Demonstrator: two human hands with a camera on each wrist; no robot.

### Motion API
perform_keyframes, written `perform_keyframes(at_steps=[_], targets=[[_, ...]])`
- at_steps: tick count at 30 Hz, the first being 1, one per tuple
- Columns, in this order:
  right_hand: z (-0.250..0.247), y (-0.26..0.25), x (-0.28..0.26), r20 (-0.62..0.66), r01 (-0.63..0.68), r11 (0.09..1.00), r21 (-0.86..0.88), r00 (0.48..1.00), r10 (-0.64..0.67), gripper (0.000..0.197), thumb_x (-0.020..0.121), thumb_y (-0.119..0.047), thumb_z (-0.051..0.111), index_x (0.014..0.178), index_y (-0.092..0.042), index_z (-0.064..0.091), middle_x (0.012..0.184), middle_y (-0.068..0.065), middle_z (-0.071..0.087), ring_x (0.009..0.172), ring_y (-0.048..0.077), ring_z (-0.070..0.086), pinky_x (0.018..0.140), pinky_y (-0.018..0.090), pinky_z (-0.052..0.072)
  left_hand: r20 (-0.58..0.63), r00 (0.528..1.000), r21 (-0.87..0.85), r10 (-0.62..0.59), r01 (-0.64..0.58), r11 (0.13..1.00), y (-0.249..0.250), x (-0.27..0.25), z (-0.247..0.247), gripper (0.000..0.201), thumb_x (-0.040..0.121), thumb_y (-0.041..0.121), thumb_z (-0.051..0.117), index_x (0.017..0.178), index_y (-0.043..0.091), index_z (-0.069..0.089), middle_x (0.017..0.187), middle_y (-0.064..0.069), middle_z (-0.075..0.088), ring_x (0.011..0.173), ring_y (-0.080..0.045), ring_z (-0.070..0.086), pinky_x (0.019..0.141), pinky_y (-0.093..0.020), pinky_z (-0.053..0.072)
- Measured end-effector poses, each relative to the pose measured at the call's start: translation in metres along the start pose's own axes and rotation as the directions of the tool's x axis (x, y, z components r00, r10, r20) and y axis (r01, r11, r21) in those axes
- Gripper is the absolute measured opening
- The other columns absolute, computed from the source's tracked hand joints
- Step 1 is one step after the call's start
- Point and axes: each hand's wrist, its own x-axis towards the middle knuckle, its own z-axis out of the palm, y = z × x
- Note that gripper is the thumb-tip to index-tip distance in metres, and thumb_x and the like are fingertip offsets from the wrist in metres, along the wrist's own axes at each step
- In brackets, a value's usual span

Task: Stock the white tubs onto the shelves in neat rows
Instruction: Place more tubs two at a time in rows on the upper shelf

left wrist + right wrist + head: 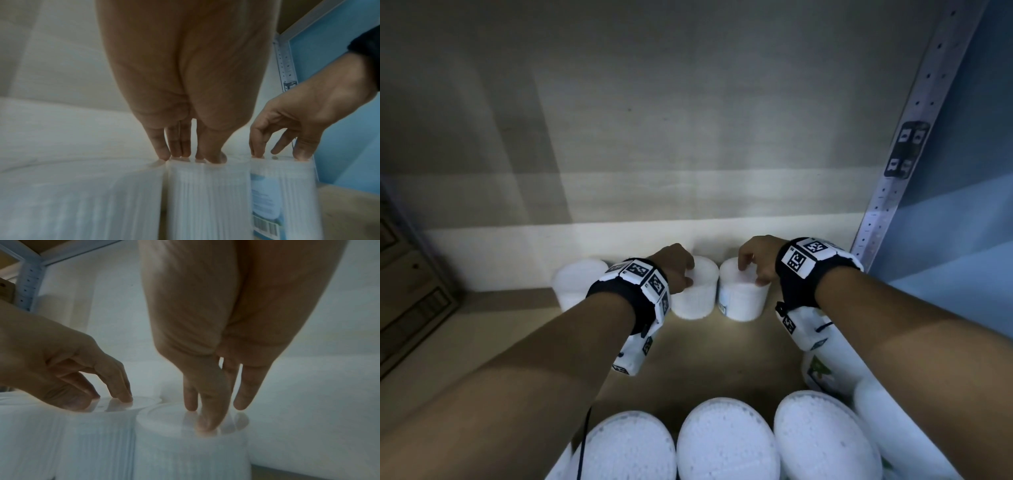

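Note:
Three white tubs stand in a row at the back of the wooden shelf [722, 356]: a left tub [573, 284], a middle tub [697, 299] and a right tub [744, 303] with a blue label. My left hand [686, 272] rests its straight fingertips [164, 154] on the middle tub's lid [207, 194]. My right hand [751, 270] touches the right tub's lid [191, 451] with its fingertips [205, 421]. Neither hand curls round a tub. The middle and right tubs stand nearly side by side. Both wrist views are blurred.
Several more white tubs [726, 442] line the shelf's front edge, and another with a green label [822, 368] stands under my right wrist. A perforated metal post [914, 137] and blue wall [969, 212] bound the right; cardboard boxes [410, 291] sit left.

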Motion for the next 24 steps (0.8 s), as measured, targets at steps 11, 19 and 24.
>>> perform_keyframes(at_steps=[11,19,24], targets=[[0.009,-0.004,0.009,-0.003,-0.126,0.991,-0.043,0.992,0.126,0.058,0.084,-0.044,0.063,0.13,-0.011,0.05,0.133,0.011,0.054,0.12,0.029,0.055,0.1,0.038,0.046,-0.002,1.0,0.02,-0.001,0.001,1.0,0.003,0.0,0.002,0.047,0.095,0.021,0.054,0.139,0.009,0.044,0.144,-0.011,0.038,0.134,-0.026,0.04,0.108,-0.029,0.032],[0.005,-0.008,0.005,0.029,-0.091,0.995,-0.045,0.995,0.093,0.056,0.085,-0.032,0.066,0.131,-0.008,0.047,0.133,0.012,0.053,0.118,0.029,0.055,0.097,0.036,0.045,-0.019,1.0,0.001,0.005,-0.005,1.0,0.002,-0.004,0.004,0.045,0.095,0.02,0.053,0.138,0.009,0.045,0.145,-0.012,0.038,0.134,-0.027,0.04,0.109,-0.031,0.032],[0.005,-0.006,0.005,0.049,-0.04,0.999,-0.01,0.998,0.041,0.056,0.081,0.0,0.061,0.134,-0.016,0.048,0.14,0.008,0.046,0.124,0.027,0.051,0.098,0.034,0.045,-0.028,1.0,-0.012,0.006,-0.006,1.0,0.002,-0.001,0.005,0.045,0.096,0.02,0.052,0.139,0.009,0.044,0.145,-0.012,0.038,0.135,-0.027,0.04,0.109,-0.031,0.032]])
